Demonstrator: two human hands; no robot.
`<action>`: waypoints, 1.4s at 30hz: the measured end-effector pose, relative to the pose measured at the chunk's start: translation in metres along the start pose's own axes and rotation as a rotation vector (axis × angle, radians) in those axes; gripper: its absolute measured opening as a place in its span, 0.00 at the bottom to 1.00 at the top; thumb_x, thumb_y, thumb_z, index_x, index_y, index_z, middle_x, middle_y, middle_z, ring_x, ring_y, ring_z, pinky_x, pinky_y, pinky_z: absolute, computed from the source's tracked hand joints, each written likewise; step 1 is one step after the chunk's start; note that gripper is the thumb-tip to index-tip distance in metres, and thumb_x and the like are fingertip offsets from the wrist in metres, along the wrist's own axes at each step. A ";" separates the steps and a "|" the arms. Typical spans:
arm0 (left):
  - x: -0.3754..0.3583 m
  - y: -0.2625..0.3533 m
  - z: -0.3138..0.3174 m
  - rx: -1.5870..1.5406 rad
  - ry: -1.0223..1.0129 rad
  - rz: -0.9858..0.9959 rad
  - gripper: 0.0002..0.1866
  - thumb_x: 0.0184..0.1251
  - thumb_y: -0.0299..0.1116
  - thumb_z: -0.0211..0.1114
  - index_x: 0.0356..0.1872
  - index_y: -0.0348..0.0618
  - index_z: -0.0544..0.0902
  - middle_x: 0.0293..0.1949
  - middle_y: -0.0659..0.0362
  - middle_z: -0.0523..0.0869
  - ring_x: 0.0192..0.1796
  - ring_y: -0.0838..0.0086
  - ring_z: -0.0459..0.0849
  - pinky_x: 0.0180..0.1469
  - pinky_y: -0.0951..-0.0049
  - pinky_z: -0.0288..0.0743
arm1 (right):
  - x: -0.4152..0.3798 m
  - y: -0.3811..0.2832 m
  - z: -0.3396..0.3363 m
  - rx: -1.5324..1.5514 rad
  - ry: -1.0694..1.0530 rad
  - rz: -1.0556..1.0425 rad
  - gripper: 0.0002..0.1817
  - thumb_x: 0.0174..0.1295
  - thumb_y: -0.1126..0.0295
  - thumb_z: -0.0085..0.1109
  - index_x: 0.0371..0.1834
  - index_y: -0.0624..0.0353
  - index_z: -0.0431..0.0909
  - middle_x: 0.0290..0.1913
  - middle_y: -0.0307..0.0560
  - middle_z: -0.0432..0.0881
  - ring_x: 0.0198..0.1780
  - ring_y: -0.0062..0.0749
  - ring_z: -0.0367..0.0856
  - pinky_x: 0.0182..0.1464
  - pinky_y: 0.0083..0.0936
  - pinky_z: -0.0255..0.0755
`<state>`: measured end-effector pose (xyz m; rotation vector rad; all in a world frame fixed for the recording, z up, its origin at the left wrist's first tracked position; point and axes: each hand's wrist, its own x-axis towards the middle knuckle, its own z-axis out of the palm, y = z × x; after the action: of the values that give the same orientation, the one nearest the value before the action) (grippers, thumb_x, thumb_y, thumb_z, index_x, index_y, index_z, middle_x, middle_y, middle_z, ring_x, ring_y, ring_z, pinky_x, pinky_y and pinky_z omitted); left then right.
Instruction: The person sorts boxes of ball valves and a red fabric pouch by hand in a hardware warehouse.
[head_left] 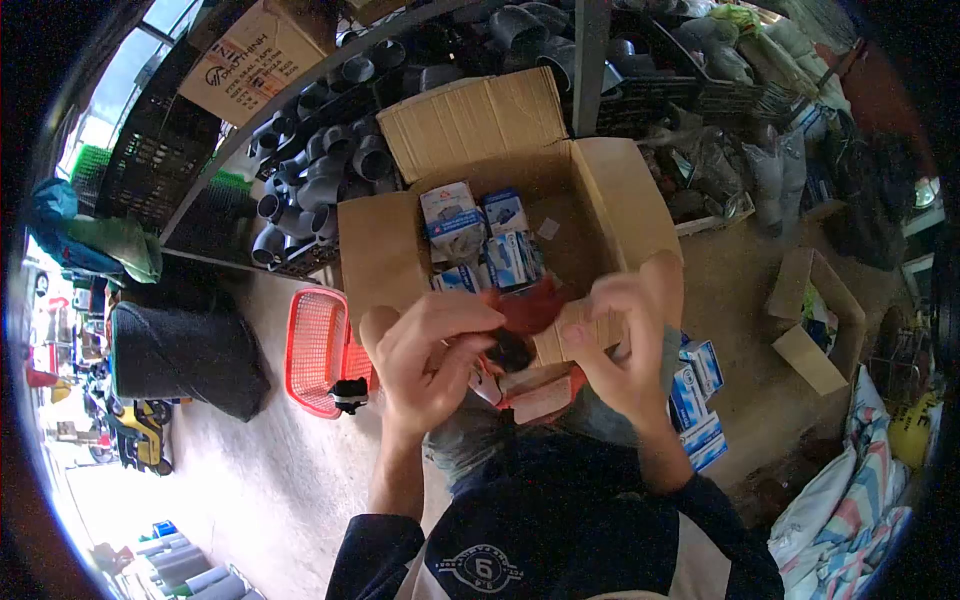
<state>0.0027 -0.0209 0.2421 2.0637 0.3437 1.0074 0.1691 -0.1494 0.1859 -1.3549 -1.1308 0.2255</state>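
My left hand (430, 355) is closed, with its fingertips at a small red and black item. The red part (532, 308) is blurred and looks thin; the dark part (511, 352) lies just below it. What kind of item it is, I cannot make out. To the right, my right hand (625, 345) has its thumb and bent fingers apart, with nothing clear between them. Both hands are over the near edge of an open cardboard box (465, 120). Inside it are several blue and white small boxes (508, 258). A red and white open carton (540, 398) is below my hands, partly hidden.
A red plastic basket (318, 350) stands on the floor at the left. More blue and white boxes (692, 400) are stacked by my right knee. Grey pipe fittings (320, 175) fill crates behind a metal post (591, 70). Another open carton (822, 320) sits at the right.
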 end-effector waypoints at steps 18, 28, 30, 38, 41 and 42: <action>-0.004 -0.012 -0.011 0.262 0.200 0.196 0.11 0.64 0.33 0.69 0.35 0.34 0.80 0.34 0.53 0.84 0.36 0.66 0.82 0.42 0.67 0.77 | -0.051 0.072 0.036 0.241 -0.129 0.720 0.09 0.67 0.66 0.61 0.42 0.60 0.81 0.32 0.36 0.81 0.33 0.19 0.79 0.34 0.18 0.71; -0.024 -0.015 -0.008 0.173 0.224 0.229 0.06 0.58 0.21 0.66 0.33 0.32 0.77 0.29 0.51 0.80 0.29 0.65 0.79 0.32 0.67 0.74 | -0.058 0.073 0.046 0.077 -0.497 0.729 0.17 0.51 0.56 0.72 0.38 0.56 0.87 0.30 0.43 0.87 0.32 0.29 0.85 0.37 0.27 0.75; -0.031 -0.015 -0.008 0.183 0.206 0.215 0.10 0.65 0.30 0.67 0.34 0.33 0.77 0.29 0.52 0.79 0.31 0.64 0.78 0.35 0.64 0.76 | -0.051 0.066 0.047 0.023 -0.501 0.779 0.17 0.50 0.56 0.72 0.37 0.55 0.87 0.31 0.45 0.87 0.33 0.32 0.86 0.37 0.29 0.76; -0.036 -0.013 0.004 0.189 0.172 0.284 0.10 0.47 0.10 0.58 0.31 0.33 0.79 0.26 0.49 0.83 0.26 0.66 0.80 0.29 0.69 0.73 | -0.051 0.069 0.057 -0.109 -0.346 0.622 0.14 0.51 0.58 0.69 0.36 0.55 0.88 0.30 0.49 0.87 0.31 0.42 0.87 0.36 0.33 0.79; -0.042 -0.014 0.004 0.219 0.136 0.242 0.13 0.65 0.35 0.69 0.34 0.34 0.78 0.29 0.52 0.81 0.29 0.64 0.80 0.32 0.66 0.74 | -0.050 0.069 0.058 -0.212 -0.353 0.600 0.13 0.53 0.60 0.67 0.38 0.54 0.88 0.29 0.51 0.87 0.29 0.43 0.87 0.36 0.35 0.80; -0.045 -0.015 0.004 0.203 0.150 0.228 0.13 0.66 0.35 0.69 0.34 0.34 0.78 0.29 0.52 0.81 0.29 0.64 0.80 0.32 0.66 0.73 | -0.051 0.072 0.060 -0.257 -0.356 0.575 0.13 0.54 0.61 0.67 0.39 0.54 0.88 0.29 0.51 0.87 0.29 0.43 0.87 0.36 0.36 0.80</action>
<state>-0.0217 -0.0372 0.2047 2.2522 0.3018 1.3163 0.1324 -0.1265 0.0882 -1.9070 -1.0549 0.7845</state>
